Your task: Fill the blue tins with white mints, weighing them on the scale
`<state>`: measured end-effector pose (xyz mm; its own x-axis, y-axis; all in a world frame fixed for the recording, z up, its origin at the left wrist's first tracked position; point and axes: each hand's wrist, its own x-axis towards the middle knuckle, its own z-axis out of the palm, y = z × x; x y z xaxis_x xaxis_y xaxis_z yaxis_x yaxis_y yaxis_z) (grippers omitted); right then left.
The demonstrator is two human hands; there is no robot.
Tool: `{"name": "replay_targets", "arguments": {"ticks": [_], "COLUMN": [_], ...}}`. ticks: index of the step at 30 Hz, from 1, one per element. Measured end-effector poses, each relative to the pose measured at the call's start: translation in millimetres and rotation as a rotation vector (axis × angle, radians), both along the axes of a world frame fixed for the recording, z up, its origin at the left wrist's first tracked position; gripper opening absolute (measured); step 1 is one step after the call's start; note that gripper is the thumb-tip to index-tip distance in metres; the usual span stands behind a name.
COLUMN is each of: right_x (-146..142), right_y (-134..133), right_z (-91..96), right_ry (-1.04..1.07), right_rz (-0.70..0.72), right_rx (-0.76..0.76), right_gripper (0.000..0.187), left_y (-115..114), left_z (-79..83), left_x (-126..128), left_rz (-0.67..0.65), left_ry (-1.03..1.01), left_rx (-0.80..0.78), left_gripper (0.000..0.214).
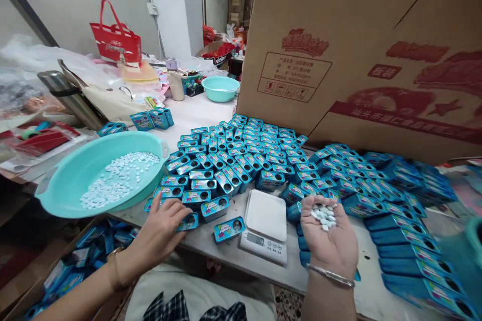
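My right hand (328, 236) is cupped palm up near the table's front edge, holding a small heap of white tablets (324, 214). My left hand (162, 233) reaches forward with fingers curled onto a small blue tin (190, 221) at the front of the pile. Another blue tin (229, 229) lies alone just left of a white digital scale (265, 225), whose platform is bare. Rows of blue tins (241, 153) with round holes on top cover the table behind. A teal basin (98, 175) at the left holds loose white tablets (117, 176).
A large cardboard box (361, 45) stands at the back right. More blue tins (406, 220) are stacked on the right, and others fill a box (83, 256) below the table at left. A second teal basin (220, 88), a red bag (116, 40) and clutter sit farther back.
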<state>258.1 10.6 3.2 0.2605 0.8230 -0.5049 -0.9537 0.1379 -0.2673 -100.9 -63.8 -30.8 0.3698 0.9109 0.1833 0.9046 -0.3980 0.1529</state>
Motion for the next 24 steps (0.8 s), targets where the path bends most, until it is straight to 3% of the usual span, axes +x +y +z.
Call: {"name": "replay_targets", "arguments": {"ticks": [5,8,11,14,16,20,24], "right_x": [-0.3,0.5,1.5,1.9,2.6,11.0,25.2], "right_y": [-1.7,-2.4,-2.2,-1.1,-0.8,-3.7,-7.4], "right_z": [-0.6,-1.5,-3.3,-4.5,-4.6,-5.9,-14.0], "right_ry": [-0.013,-0.013,-0.002,0.004,0.013,0.033,0.025], "right_rz": [-0.019,-0.022,-0.021,-0.038,-0.045,-0.044,-0.078], "right_rx": [0.014,0.025,0.027,0.035,0.036,0.044,0.053], "right_gripper": [0.029,0.03,0.029,0.029,0.029,0.027,0.027], "left_y": [19.2,21.3,17.6,12.9,11.2,11.3,16.2], "left_z": [-33.5,-40.7,-32.5,-21.1,-20.5,-26.1,-4.7], "left_x": [7.9,12.5,24.0,47.8,67.5,95.3,102.2], "left_rz": [-0.01,0.032,0.071,-0.054,-0.114,-0.054,-0.106], "left_ry": [0.006,-0.015,-0.11,-0.149,-0.111,-0.066,-0.117], "left_rx": [0.139,0.232,0.288,0.228,0.18,0.098,0.017], "left_gripper": [0.036,0.047,0.057,0.058,0.055,0.035,0.03]}}
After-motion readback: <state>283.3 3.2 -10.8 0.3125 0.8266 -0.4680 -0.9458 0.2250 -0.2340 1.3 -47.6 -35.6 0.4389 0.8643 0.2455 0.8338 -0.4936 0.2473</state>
